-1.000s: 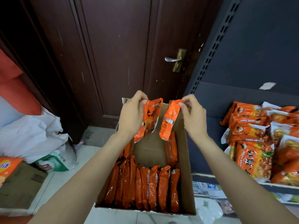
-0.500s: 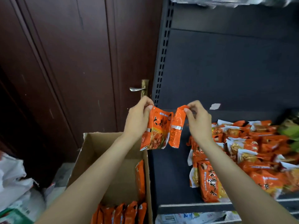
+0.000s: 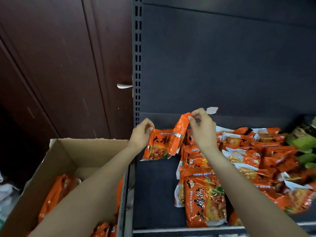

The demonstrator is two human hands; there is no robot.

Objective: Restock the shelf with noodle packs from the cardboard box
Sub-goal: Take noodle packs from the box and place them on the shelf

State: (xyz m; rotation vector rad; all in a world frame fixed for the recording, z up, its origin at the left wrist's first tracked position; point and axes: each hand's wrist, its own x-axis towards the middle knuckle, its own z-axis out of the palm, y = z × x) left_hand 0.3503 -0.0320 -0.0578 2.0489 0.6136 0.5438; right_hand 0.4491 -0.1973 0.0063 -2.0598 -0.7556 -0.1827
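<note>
At frame centre, the left hand [image 3: 142,134] pinches a flat orange noodle pack [image 3: 156,147]; the right hand [image 3: 202,129] pinches another orange pack [image 3: 177,135] above the dark metal shelf [image 3: 153,185].

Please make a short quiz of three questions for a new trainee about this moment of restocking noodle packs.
1. True or false: both hands, the left hand and the right hand, hold a noodle pack.
2. Where is the cardboard box from the shelf? A) to its left B) on top of it C) to its right
3. Fill in: the pack in the right hand is held by its ____ edge.

Key: 1 true. 2 A. 3 top. The pack in the left hand hangs above the bare part of the shelf, left of the pile of orange packs.
</note>
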